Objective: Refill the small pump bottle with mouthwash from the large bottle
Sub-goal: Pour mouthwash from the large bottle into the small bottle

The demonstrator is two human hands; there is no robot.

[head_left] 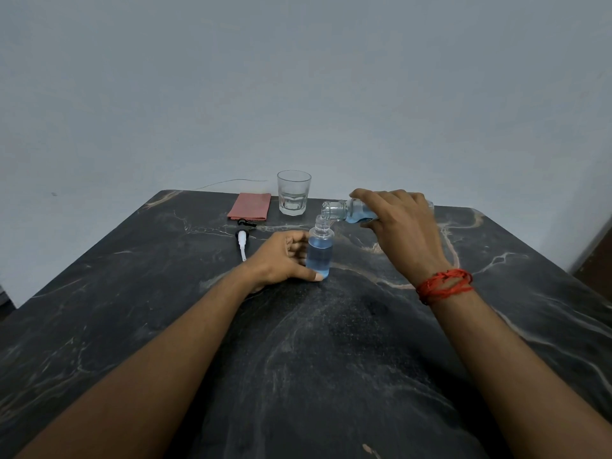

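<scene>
The small clear bottle (320, 251) stands upright on the dark marble table (298, 342), uncapped and filled with blue liquid up to its shoulder. My left hand (281, 260) grips it from the left. My right hand (400, 223) holds the large bottle (347, 210) tipped nearly level, its open mouth right over the small bottle's neck. Blue mouthwash lies in the large bottle's lower side. Most of the large bottle is hidden under my fingers. The pump head (241, 240), black with a white tube, lies on the table to the left.
A clear drinking glass (293, 193) with a little water stands at the back of the table. A folded red cloth (250, 207) lies to its left. A pale wall rises behind the table's far edge.
</scene>
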